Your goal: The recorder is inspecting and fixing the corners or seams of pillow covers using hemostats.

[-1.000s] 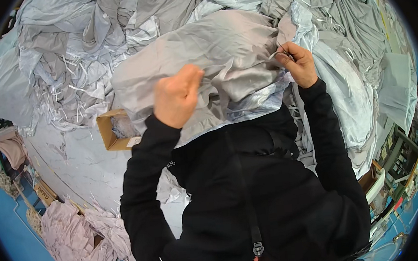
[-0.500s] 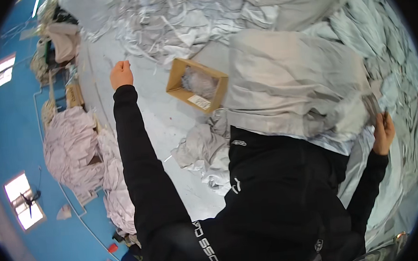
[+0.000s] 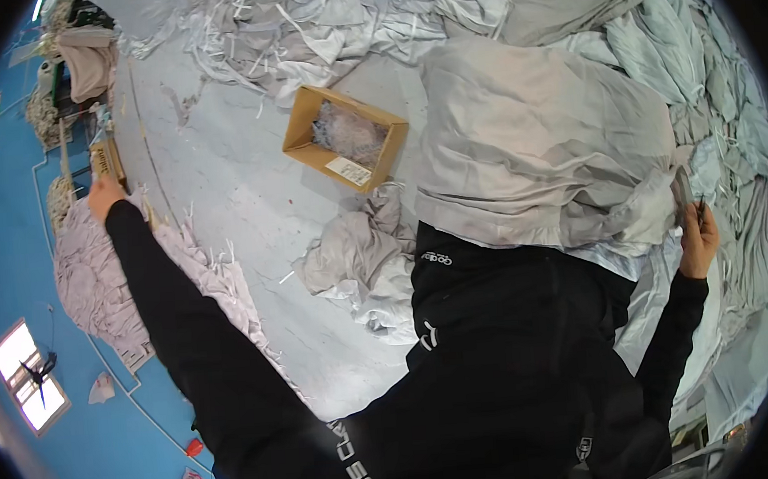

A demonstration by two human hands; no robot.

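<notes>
Grey cloth (image 3: 537, 140) lay at two o'clock against the body (image 3: 516, 346), probably for support; the right hand (image 3: 697, 240), at three, pinched a dark tool (image 3: 701, 207). The left hand (image 3: 106, 197), at nine, was too indistinct to judge.

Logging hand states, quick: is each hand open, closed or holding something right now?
Left hand: stretched far out; cannot tell if open, closed or holding anything.
Right hand: closed on a small dark tool, its kind unclear.
</notes>
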